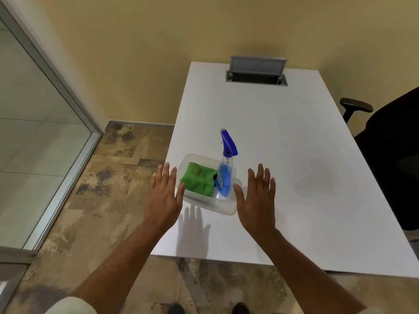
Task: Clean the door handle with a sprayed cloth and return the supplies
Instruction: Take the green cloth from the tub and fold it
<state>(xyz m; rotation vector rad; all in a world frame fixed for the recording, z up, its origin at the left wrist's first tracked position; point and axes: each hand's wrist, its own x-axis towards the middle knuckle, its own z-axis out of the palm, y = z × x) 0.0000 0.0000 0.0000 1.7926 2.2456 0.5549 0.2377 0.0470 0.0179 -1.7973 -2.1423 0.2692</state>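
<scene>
green cloth [199, 181] lies bunched in a clear plastic tub [226, 208], left side of it. spray bottle [224, 175] stands in the same tub on the right, touching the cloth, leaning a little, blue trigger head well above the rim. tub sits near the front left corner of the white table [283, 166]. door handle: not in view; only a glass panel with a metal frame [65, 91] at far left.

your left hand [164, 196] and right hand [256, 197] are both flat, fingers spread, holding nothing, one on each side of the tub. left thumb looks to be at the tub wall; contact cannot be confirmed.

judgement: either supplies not yet taken or already returned; cannot tell which.

risks: the bottle is tall and tilted in a shallow tub, so a knock from your right hand or a quick lift could tip it out. tub is close to the table edge; a sideways push to the left could slide it off.
</scene>
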